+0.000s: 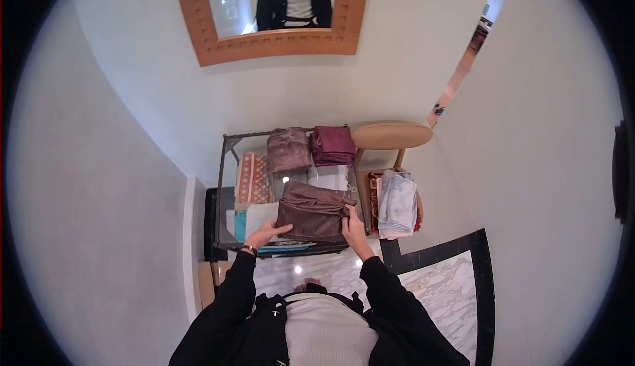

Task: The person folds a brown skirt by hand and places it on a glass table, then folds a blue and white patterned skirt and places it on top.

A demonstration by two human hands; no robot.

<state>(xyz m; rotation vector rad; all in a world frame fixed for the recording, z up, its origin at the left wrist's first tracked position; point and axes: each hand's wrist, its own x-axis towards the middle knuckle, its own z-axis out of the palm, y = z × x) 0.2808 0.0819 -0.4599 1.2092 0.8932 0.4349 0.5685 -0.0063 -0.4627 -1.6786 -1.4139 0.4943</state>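
Observation:
A folded dark brown cloth [311, 217] is held over the front of a glass-topped table [221, 194]. My left hand [266, 232] grips its left edge, the thumb lying on top. At the cloth's right edge my right hand [352, 226] has its fingers closed on the fabric. Behind the cloth, a brown folded bundle [288, 150] and a maroon folded cloth [333, 145] sit along the table's back. An orange patterned cloth [254, 179] is at the left, with a white cloth [261, 212] in front of it.
A chair [391, 135] stands right of the table, bearing a pale grey folded cloth [397, 202] on red patterned fabric. A wooden-framed mirror [278, 50] hangs on the wall behind and reflects a person. The marble floor [443, 293] has black borders.

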